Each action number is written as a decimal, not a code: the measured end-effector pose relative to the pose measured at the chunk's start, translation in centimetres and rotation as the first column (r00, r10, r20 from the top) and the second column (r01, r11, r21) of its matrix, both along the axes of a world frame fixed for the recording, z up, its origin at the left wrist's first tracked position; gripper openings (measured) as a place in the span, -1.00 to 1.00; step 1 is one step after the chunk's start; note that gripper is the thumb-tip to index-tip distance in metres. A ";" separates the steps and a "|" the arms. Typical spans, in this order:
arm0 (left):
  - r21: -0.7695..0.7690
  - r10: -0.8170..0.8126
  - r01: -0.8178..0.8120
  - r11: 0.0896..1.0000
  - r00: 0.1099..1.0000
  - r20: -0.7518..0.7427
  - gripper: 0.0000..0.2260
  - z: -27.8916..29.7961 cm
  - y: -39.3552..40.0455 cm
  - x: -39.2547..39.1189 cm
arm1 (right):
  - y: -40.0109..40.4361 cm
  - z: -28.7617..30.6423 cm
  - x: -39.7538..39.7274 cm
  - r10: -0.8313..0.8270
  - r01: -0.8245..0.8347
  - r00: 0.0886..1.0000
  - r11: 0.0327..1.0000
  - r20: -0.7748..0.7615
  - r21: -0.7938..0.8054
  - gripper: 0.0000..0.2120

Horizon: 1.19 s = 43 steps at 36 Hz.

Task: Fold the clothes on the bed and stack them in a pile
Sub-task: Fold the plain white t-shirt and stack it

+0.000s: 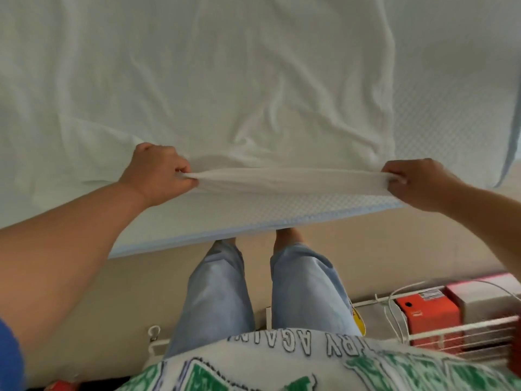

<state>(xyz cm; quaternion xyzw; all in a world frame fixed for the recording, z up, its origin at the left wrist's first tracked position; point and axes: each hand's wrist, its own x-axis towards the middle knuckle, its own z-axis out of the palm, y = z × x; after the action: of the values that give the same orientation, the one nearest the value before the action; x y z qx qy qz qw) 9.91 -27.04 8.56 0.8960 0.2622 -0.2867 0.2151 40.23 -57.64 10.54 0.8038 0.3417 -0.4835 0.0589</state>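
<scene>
At the bed's (158,235) near edge the left hand (158,173) and the right hand (417,183), set well apart, each pinch an end of the white garment (282,108) spread across it, its far part cut off, while a wire basket (456,334) at right holds an orange box (431,314).

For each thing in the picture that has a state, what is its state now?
White garment: spread on the bed, wrinkled, near edge lifted and stretched taut.
Left hand: grips the edge's left end.
Right hand: grips the edge's right end.
Bed: covered by a textured pad.
</scene>
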 end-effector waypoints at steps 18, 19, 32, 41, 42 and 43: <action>0.104 0.009 -0.006 0.995 1.000 -0.026 -0.60 -4.0 4.3 2.6 | 7.7 -7.0 4.6 -0.720 0.676 0.690 0.676 0.071 0.293 -0.86; 0.085 0.007 -0.002 0.996 0.998 -0.059 -0.61 -3.9 4.9 2.3 | 7.6 -7.0 4.5 -0.728 0.683 0.680 0.671 0.084 0.287 -0.83; 0.112 0.331 -0.333 0.936 0.943 0.042 -0.71 -3.6 7.8 -0.3 | 7.4 -6.6 3.4 -0.695 0.640 0.687 0.717 0.214 0.277 -0.75; 0.300 0.399 -0.354 0.886 0.911 -0.103 -0.57 -4.5 7.3 0.3 | 7.4 -6.9 2.8 -0.730 0.659 0.653 0.679 0.202 0.324 -0.62; 0.339 0.379 -0.322 0.884 0.918 -0.117 -0.54 -4.5 7.2 0.5 | 7.2 -6.8 2.6 -0.728 0.655 0.654 0.681 0.205 0.327 -0.62; 0.374 0.367 -0.300 0.877 0.923 -0.119 -0.52 -4.4 7.0 0.8 | 7.1 -6.7 2.5 -0.726 0.652 0.655 0.683 0.210 0.329 -0.63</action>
<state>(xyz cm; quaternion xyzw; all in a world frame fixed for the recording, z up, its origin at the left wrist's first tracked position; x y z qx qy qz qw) 10.69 -20.03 4.14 0.8300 0.4787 -0.2767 0.0738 42.74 -50.56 3.83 0.9418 0.0466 -0.2887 -0.1661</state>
